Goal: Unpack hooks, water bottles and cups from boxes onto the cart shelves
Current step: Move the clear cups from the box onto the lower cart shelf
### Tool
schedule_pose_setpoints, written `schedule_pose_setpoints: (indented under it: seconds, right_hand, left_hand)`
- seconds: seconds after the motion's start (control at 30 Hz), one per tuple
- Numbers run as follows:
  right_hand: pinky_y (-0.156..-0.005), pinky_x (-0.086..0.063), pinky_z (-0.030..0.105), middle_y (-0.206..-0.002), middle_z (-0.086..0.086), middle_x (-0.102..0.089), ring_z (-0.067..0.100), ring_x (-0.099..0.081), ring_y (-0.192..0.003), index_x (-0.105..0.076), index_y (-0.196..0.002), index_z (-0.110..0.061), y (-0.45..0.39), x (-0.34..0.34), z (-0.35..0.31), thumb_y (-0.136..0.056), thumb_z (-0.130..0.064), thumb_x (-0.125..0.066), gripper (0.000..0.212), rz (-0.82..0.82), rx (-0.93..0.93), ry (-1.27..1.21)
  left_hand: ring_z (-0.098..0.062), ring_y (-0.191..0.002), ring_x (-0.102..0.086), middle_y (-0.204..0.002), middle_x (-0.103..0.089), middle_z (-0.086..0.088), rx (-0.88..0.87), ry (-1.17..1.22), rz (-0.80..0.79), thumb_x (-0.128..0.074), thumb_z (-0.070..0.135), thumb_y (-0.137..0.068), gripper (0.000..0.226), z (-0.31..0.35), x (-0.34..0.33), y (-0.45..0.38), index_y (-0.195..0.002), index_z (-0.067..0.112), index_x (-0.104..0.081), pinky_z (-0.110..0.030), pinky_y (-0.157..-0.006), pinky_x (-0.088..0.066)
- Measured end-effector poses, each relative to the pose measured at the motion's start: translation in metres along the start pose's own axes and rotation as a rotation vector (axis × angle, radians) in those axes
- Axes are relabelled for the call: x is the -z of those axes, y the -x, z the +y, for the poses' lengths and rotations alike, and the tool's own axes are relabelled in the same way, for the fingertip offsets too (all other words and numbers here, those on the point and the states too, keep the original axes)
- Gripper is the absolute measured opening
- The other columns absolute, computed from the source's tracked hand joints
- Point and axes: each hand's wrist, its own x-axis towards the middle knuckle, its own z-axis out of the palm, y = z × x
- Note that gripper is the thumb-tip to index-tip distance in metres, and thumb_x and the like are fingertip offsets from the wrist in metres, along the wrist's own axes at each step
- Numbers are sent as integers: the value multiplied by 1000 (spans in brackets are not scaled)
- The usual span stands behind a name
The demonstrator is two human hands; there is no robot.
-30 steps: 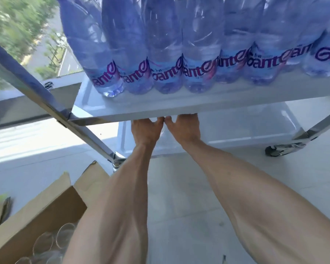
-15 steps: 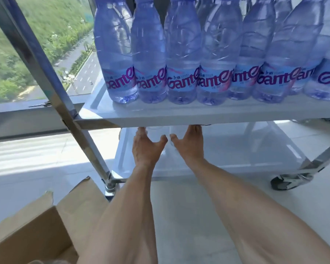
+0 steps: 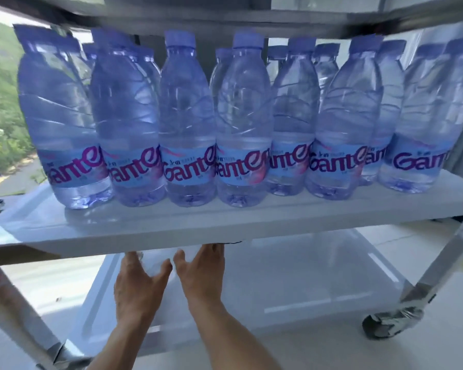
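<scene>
Bottles (image 3: 187, 145) shelved already; left hand (image 3: 138, 287) and right hand (image 3: 203, 273) reaching onto bottom shelf (image 3: 318, 289), grip state unclear, fingers hidden; cups presumably left.

Rows of clear water bottles (image 3: 187, 145) with blue caps and "Ganten" labels are standing upright on the cart's middle shelf (image 3: 225, 225), filling the frame from nine o'clock to three o'clock. Below, toward six o'clock, the left hand (image 3: 138, 287) and right hand (image 3: 202, 276) are reaching side by side over the bottom shelf (image 3: 318, 284), fingertips hidden under the middle shelf's edge, flanking something transparent and blurred. A caster wheel (image 3: 393, 323) is sitting at four o'clock.
</scene>
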Motion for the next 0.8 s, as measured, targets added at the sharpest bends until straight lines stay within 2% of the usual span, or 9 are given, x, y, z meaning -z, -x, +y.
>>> schedule_pose_setpoints:
  seconds: [0.13, 0.23, 0.37, 0.57, 0.7, 0.8]
  right_hand:
    - [-96, -43, 20, -126, 4, -64, 23, -60, -116, -58, -127, -13, 0, -4, -1, -62, -32, -77, 70, 38, -4, 1]
    - [-93, -48, 22, -117, 6, -69, 24, -65, -106, -62, -122, -11, -1, -4, -1, -58, -33, -79, 70, 72, 25, 10]
    - [-98, -46, 24, -123, 5, -67, 23, -63, -113, -62, -127, -12, 0, -7, 4, -66, -36, -74, 67, 40, -20, -38]
    - [-100, -35, 14, -123, 1, -67, 19, -60, -116, -62, -126, -15, -2, -16, 9, -70, -40, -69, 62, -11, -51, -36]
    - [-102, -38, 20, -127, 4, -64, 20, -57, -120, -59, -129, -12, -4, -22, 13, -71, -40, -71, 66, 3, -20, -21]
    - [-90, -51, 30, -118, 11, -68, 28, -64, -108, -61, -123, -6, -5, -27, 13, -66, -39, -82, 69, 56, -3, 25]
  left_hand:
    - [-37, -103, -63, -114, -64, -13, 6, -6, 20, -79, 41, -76, 63, 1, -2, -1, -120, 29, -35, -49, -83, -51]
    - [-39, -103, -62, -114, -63, -16, 35, 4, 52, -79, 35, -77, 57, 3, -5, -2, -116, 25, -38, -50, -84, -49]
    - [-41, -105, -59, -115, -62, -18, 69, 23, 86, -78, 28, -79, 52, 6, -11, -2, -117, 18, -44, -50, -86, -46]
    - [-41, -108, -57, -113, -59, -17, 67, 24, 98, -75, 27, -82, 51, 4, -16, -5, -122, 16, -45, -50, -87, -45]
    - [-41, -110, -57, -116, -60, -19, 73, 32, 92, -75, 25, -84, 52, 3, -17, -12, -125, 10, -49, -48, -90, -45]
    - [-40, -116, -57, -126, -61, -18, 68, 48, 70, -73, 28, -86, 57, 2, -16, -17, -133, 15, -43, -47, -94, -45]
